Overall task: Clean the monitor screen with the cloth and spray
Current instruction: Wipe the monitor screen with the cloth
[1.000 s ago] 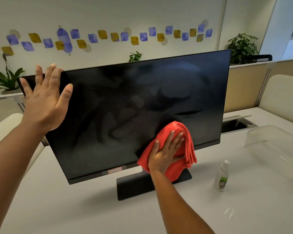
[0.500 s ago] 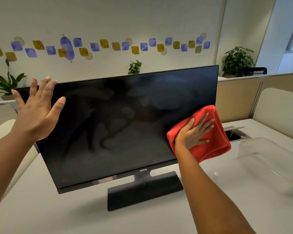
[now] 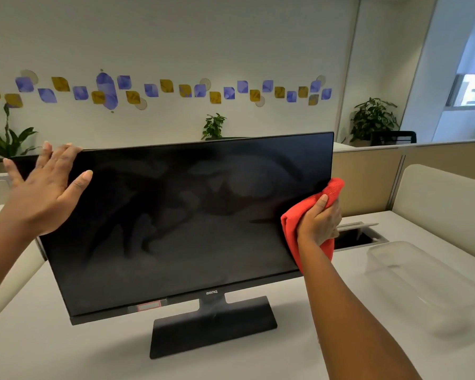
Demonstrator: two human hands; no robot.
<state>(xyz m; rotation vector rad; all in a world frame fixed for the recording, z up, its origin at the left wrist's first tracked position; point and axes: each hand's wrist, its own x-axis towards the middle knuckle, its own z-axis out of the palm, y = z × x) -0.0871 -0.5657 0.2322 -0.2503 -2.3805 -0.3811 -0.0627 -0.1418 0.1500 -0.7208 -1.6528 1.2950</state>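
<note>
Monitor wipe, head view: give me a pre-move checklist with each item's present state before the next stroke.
1. Left hand braces monitor at its upper left corner: ok.
2. Right hand grips red cloth: ok.
3. Cloth on the screen's right edge: ok.
4. Smears remain mid-screen: not ok.
5. Spray bottle within reach: cannot tell, not in view.
6. Stand base flat on table: ok.
</note>
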